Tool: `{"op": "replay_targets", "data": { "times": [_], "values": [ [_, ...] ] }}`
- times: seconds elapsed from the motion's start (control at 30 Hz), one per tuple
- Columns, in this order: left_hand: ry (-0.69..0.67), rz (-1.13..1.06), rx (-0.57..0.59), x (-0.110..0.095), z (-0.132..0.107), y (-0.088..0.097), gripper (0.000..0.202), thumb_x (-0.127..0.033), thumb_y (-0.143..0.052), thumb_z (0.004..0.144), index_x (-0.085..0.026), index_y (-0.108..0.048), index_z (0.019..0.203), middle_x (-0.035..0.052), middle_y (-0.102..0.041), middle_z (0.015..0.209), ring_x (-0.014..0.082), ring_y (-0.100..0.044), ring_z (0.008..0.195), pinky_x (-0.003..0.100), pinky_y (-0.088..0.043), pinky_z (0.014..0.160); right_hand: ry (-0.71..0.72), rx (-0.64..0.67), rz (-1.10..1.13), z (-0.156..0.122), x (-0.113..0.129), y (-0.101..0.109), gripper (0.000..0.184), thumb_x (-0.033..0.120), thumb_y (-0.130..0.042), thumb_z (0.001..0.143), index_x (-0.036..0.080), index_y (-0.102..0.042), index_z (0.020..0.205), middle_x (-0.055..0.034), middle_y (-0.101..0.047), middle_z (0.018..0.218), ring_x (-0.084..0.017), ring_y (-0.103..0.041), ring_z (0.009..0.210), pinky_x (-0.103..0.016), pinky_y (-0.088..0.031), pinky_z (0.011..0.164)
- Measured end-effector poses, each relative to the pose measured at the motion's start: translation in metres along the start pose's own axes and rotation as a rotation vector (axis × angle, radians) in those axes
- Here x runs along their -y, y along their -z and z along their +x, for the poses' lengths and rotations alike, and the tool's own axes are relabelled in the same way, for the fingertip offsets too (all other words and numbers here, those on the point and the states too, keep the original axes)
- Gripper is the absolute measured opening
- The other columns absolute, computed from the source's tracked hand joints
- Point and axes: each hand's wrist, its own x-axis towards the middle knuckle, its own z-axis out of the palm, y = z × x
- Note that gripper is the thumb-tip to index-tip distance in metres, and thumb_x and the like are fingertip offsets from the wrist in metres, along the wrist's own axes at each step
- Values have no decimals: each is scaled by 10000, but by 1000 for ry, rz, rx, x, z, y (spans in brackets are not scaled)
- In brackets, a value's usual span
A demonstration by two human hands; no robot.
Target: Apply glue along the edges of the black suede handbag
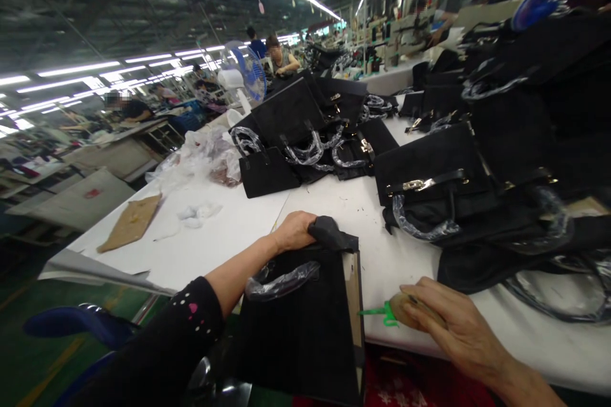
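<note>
The left hand [296,232] has its fingers curled tight on a black flap [333,234] at the top of a black bag [296,331]. The bag is at the near edge of the white counter [329,200]. The right hand [449,315] has its fingers wrapped around a small brown bottle [403,309]. Its green tip [377,311] points at the pale strip [352,296] along the bag's side.

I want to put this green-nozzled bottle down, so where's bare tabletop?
Bare white tabletop lies between the brown sheet and your left forearm; a narrower strip separates the near handbag from the piled handbags at right. The far side is crowded.
</note>
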Motion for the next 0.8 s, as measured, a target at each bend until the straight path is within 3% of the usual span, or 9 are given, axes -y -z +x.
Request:
{"op": "replay_targets", "data": {
  "times": [0.23,0.37,0.47,0.63,0.8],
  "values": [
    [-132,162,-93,-24,3,66,96,-212,-603,804,-195,-676,743,25,-729,804,190,-688,792,254,-449,702,81,-180,-73,17,-3,5,189,209,-556,965,207,-652,1127,-26,-654,813,-143,-654,723,-235,-527,639],
    [-183,253,-190,-36,7,85,96,-175,-593,800,-192,-686,812,33,-728,850,209,-672,848,284,-455,732,138,-279,-223,26,-12,4,205,192,-562,964,175,-631,1155,-59,-673,877,-157,-663,775,-253,-543,696],
    [-202,310,-265,-40,3,79,133,-157,-579,818,-194,-688,883,38,-721,868,228,-638,863,319,-454,738,192,-331,-313,31,-19,0,215,191,-555,971,156,-615,1175,-84,-684,913,-169,-670,798,-273,-554,726],
    [-318,469,-490,-31,-12,44,110,-157,-569,870,-186,-670,901,33,-675,794,207,-562,745,326,-443,655,180,-372,-333,29,-28,-11,213,225,-552,980,159,-626,1168,-93,-703,935,-190,-687,823,-302,-568,741],
    [-313,503,-555,-16,-19,21,118,-132,-544,882,-165,-656,890,46,-655,773,210,-547,726,337,-442,641,94,-357,-233,24,-33,-15,196,239,-586,964,180,-659,1136,-76,-707,948,-183,-695,842,-277,-569,740]
  ]
}}
